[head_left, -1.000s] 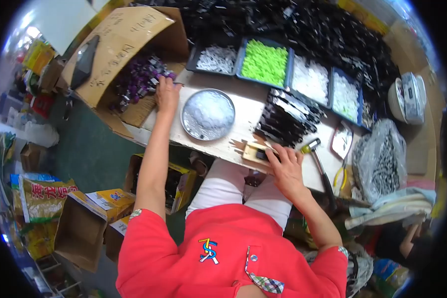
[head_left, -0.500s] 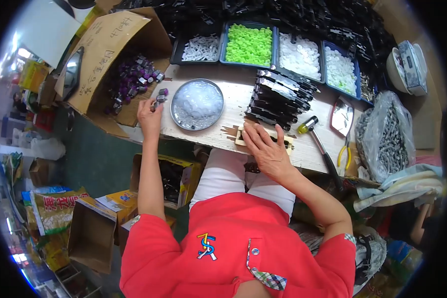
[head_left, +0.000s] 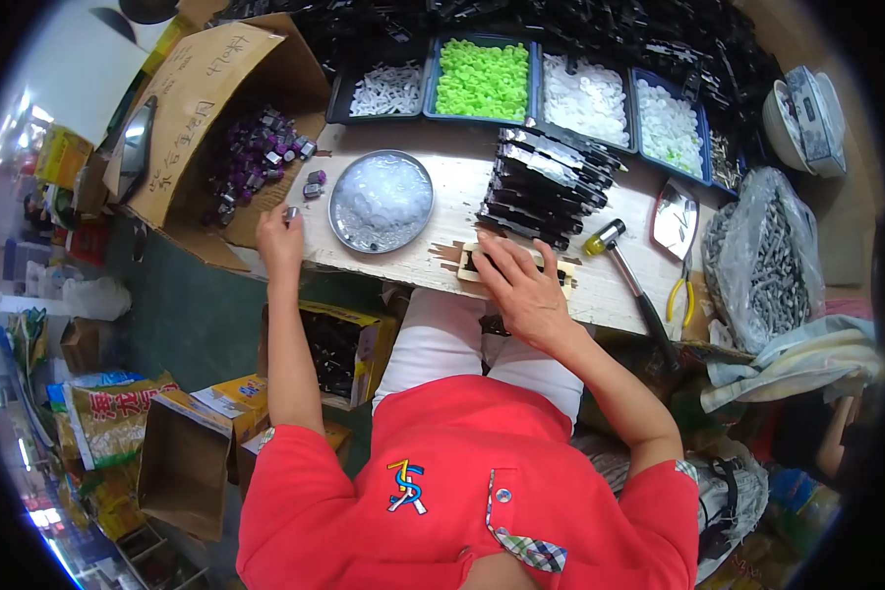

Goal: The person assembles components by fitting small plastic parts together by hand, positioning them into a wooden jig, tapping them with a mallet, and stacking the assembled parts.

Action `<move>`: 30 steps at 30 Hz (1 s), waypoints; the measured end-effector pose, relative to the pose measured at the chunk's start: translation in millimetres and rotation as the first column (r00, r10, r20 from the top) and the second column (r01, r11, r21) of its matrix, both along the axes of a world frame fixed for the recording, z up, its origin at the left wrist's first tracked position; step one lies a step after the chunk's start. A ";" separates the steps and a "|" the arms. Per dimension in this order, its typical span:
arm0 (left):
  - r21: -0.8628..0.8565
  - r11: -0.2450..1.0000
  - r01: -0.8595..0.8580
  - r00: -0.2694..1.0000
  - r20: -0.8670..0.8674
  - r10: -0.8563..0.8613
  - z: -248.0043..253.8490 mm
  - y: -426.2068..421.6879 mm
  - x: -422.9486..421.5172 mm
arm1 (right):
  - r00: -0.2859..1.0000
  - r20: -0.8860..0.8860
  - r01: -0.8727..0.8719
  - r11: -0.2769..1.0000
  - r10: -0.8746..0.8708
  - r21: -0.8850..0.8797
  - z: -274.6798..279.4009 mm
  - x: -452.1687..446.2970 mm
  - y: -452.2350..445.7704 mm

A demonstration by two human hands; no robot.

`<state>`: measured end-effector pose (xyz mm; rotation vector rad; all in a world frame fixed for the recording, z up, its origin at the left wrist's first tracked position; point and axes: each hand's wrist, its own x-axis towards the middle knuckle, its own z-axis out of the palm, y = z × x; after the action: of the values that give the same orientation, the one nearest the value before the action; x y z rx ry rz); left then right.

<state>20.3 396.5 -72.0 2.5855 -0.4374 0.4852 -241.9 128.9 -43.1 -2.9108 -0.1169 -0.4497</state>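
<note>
At the table's left edge, my left hand point(head_left: 280, 241) pinches a small silvery metal piece point(head_left: 291, 212) between thumb and fingertips. Just beyond it, a loose purple-and-metal part point(head_left: 314, 184) lies on the tabletop. My right hand point(head_left: 529, 295) is laid over a cream-coloured block point(head_left: 468, 264) at the front edge, its fingers pressing round it. A dark piece shows in the block, mostly covered by the fingers. Behind that hand stands a stack of black parts point(head_left: 546, 182). Between the hands sits a round metal dish point(head_left: 382, 202) with a clear, bubbly-looking content.
A cardboard box point(head_left: 192, 118) of purple-and-metal parts lies open at left. Trays of grey, green point(head_left: 482, 79) and white pieces line the back. Right of the stack are a hammer point(head_left: 634, 280), a mirror point(head_left: 675, 221), yellow-handled pliers point(head_left: 680, 300) and a bag of metal parts point(head_left: 765, 265).
My left hand has drawn back towards me and left, away from the loose purple-and-metal part, carrying the small metal piece. My right hand stays on the cream-coloured block. The view has shifted slightly.
</note>
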 end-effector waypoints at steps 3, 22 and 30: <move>-0.307 0.950 0.057 0.988 -0.121 -0.098 27.0 -10.2 -21.5 | 0.988 0.151 -0.022 0.959 -0.022 0.283 4.5 0.1 -9.0; -0.306 0.474 0.826 0.408 -0.255 -0.876 48.5 -145.8 -128.6 | 0.925 0.297 -0.044 0.711 -0.235 0.702 -6.0 1.0 -14.7; -0.831 0.550 0.088 0.310 -0.502 -0.808 19.7 -135.9 -131.1 | 0.936 0.260 -0.007 0.728 -0.236 0.686 -3.1 -0.3 -15.3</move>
<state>-110.8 260.6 -52.3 1.4514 -0.5132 -0.8144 -242.2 113.5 -46.1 -2.0976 0.1609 -0.8066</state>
